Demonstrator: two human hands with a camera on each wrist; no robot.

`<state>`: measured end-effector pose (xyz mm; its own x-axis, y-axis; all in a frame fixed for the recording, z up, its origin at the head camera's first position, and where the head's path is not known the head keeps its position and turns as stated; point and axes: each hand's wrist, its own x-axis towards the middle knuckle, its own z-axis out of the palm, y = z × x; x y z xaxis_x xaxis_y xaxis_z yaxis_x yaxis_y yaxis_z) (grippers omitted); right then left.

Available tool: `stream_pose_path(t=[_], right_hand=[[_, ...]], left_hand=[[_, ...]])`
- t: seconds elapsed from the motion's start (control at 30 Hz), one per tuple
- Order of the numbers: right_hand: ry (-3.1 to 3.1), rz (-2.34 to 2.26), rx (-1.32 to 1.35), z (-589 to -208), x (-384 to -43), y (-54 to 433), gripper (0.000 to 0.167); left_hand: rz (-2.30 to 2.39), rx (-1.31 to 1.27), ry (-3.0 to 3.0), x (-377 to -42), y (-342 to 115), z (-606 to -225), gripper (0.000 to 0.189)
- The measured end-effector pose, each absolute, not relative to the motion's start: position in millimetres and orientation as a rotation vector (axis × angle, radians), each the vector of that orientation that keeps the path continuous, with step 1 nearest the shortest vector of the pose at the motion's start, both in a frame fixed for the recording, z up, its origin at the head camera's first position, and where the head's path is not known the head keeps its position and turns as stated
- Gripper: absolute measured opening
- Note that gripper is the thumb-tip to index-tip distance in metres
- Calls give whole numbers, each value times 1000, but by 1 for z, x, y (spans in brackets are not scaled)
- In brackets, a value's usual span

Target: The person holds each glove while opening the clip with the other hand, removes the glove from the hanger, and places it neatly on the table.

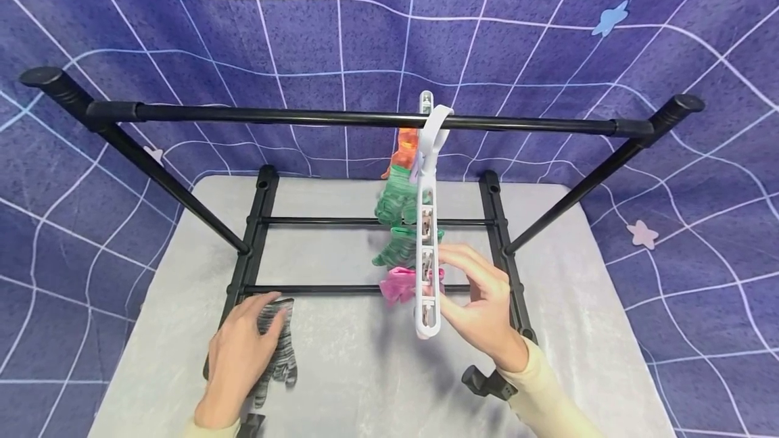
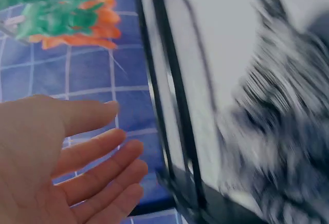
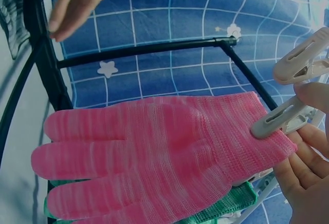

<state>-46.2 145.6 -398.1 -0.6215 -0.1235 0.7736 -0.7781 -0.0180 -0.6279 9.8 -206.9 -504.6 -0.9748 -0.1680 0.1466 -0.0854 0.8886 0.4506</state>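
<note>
A white clip hanger (image 1: 428, 222) hangs by its hook from the black rack's top bar. From its clips hang a pink glove (image 3: 154, 152), green gloves (image 1: 398, 198) and an orange glove (image 1: 404, 147). My right hand (image 1: 481, 296) grips the near end of the hanger; in the right wrist view the thumb lies at a grey clip (image 3: 277, 118) on the pink cuff, with fingers behind it. My left hand (image 1: 243, 343) hovers by a black-and-grey striped glove (image 1: 281, 350) at the left, its fingers relaxed and apart, with nothing in the palm in the left wrist view.
The black rack's top bar (image 1: 274, 115) spans above both hands, with slanted side posts and two lower rods (image 1: 328, 288) near the grey tabletop (image 1: 341, 370). A free clip (image 3: 303, 62) sits beside the pink glove's clip. Behind hangs a blue gridded curtain (image 1: 304, 39).
</note>
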Motion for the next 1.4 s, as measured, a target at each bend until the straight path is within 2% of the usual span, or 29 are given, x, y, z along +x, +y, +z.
stream_pose_path(t=[0.37, 0.53, 0.9, 1.2, 1.4], right_hand=[[-1740, 1684, 943, -399, -47, 144, 33], [-1723, 1701, 938, -399, -47, 142, 32], [-1711, 1675, 945, -398, -46, 140, 32], [-1723, 1686, 934, -397, -45, 141, 33], [-1731, 1695, 921, -398, -44, 141, 38]], left_hand=[[-1014, 44, -2636, 1, -169, -480, 20], [-1150, -57, -2547, 0, -161, -475, 17], [-1391, -225, -2474, -5, -139, -463, 24], [-1483, -449, -2401, -12, -118, -455, 41], [-1514, -567, -2348, -19, -101, -447, 46]])
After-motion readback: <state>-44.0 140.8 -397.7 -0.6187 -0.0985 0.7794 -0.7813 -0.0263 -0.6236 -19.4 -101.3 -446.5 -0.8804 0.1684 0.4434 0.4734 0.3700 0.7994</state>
